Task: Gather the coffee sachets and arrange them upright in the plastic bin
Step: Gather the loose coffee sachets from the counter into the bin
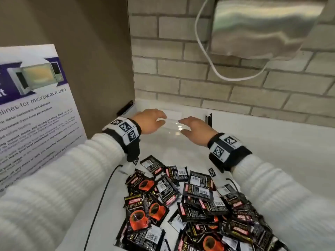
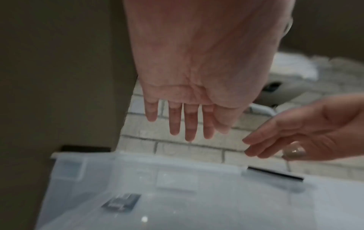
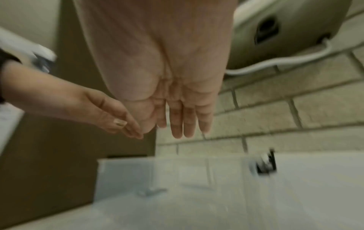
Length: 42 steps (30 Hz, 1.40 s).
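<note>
A heap of black and red coffee sachets (image 1: 188, 201) lies on the white counter near me. Beyond it stands a clear plastic bin (image 1: 172, 122) with black latches (image 1: 208, 119), against the brick wall. My left hand (image 1: 150, 120) and right hand (image 1: 194, 127) hover side by side above the bin, palms down, fingers straight, holding nothing. In the left wrist view my left hand (image 2: 189, 124) hangs above the bin (image 2: 177, 194), with the right hand (image 2: 295, 135) at the right. The right wrist view shows my right hand (image 3: 185, 123) over the bin (image 3: 197, 179).
A microwave-use sign (image 1: 34, 113) leans at the left before a brown panel (image 1: 81, 51). A steel wall unit (image 1: 262, 28) with a white cable (image 1: 213, 69) hangs on the brick wall. A thin black cord (image 1: 101, 200) runs across the counter left of the sachets.
</note>
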### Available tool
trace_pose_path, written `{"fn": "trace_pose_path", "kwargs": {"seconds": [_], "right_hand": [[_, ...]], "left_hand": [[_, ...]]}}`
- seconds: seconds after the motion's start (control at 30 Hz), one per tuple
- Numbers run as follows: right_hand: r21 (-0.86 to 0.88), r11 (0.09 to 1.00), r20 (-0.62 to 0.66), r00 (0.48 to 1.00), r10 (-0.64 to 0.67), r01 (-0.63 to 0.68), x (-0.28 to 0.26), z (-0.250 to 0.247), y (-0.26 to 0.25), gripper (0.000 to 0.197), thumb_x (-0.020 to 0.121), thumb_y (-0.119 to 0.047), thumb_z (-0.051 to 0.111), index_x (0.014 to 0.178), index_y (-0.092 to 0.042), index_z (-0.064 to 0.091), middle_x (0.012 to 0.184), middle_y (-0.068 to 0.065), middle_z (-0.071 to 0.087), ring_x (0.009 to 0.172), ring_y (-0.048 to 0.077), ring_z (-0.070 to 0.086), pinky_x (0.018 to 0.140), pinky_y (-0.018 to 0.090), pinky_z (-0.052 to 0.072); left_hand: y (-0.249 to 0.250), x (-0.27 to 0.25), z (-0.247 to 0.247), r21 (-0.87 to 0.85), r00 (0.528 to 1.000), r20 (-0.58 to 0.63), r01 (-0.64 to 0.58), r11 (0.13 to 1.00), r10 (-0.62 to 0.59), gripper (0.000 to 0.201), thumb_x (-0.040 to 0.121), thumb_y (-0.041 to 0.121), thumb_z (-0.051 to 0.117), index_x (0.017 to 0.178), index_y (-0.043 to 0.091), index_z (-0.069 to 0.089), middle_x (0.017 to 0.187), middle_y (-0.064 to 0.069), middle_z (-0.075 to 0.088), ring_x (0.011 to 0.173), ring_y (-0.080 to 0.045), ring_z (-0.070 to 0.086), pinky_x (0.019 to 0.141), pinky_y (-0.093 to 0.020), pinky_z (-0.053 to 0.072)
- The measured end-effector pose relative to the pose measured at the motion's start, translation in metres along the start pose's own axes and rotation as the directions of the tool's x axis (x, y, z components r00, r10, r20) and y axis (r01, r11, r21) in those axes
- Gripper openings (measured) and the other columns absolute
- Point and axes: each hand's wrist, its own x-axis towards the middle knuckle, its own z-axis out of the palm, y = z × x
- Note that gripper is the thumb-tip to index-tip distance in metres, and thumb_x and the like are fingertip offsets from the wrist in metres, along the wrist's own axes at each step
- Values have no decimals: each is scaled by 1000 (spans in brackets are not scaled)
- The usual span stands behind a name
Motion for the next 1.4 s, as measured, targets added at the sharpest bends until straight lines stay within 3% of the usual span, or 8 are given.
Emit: {"fn": "trace_pose_path", "kwargs": {"seconds": [0.2,0.57,0.83,1.0,1.1,1.2,1.3,1.4], "right_hand": [[93,990,6,995,103,-103,24,35,12,36,98,-11,39,131,-6,52,136,14,52,127,27,47,108,28,32],[219,967,60,991,119,-129,-41,26,28,30,98,-10,37,114,-9,62,111,9,64,105,23,58,81,20,39],[145,989,6,1000,28,-28,-104,28,34,28,97,-9,44,118,-3,61,113,10,64,107,22,58,80,8,32],[21,980,-186,963,-193,200,-117,21,18,25,92,-22,57,110,-8,65,94,1,58,96,18,53,85,20,36],[-42,987,211,967,-141,153,-133,25,7,59,82,-55,57,127,-18,53,114,1,55,104,13,50,93,31,45],[-180,980,514,858,25,79,-140,47,9,104,66,-71,62,148,-32,11,154,0,16,139,26,20,109,53,32],[-224,972,640,763,87,77,-135,65,13,120,58,-70,69,144,-43,-10,157,-2,-16,144,35,-7,109,62,16],[-202,977,635,769,77,69,-127,69,12,118,59,-65,73,147,-39,-2,156,-1,-5,143,34,3,111,57,23]], "left_hand": [[-23,14,33,74,986,114,112,991,-120,34,100,26,33,129,23,52,135,-4,51,126,-25,44,108,-43,30],[1,-29,49,-234,991,120,-22,972,51,33,96,7,36,114,17,62,106,1,61,104,-14,55,99,-28,38],[37,-79,57,-197,977,154,-119,973,150,32,99,12,39,125,16,56,121,-3,58,111,-15,51,90,-17,34],[48,-115,27,-318,973,-154,-216,923,174,20,94,18,51,111,17,62,106,5,59,94,-7,53,84,-17,42],[35,-142,17,-200,978,138,-126,972,156,35,85,40,60,115,24,57,109,9,56,100,-10,52,85,-23,44],[15,-153,39,108,798,601,-15,994,-53,103,61,64,72,143,45,12,150,8,14,139,-22,11,112,-52,23],[11,-152,68,221,702,696,-5,975,-154,130,51,62,80,138,55,-17,154,8,-24,142,-32,-18,113,-62,6],[14,-147,80,175,711,689,24,984,-140,131,50,58,83,138,54,-14,154,7,-20,142,-35,-14,112,-60,8]]}}
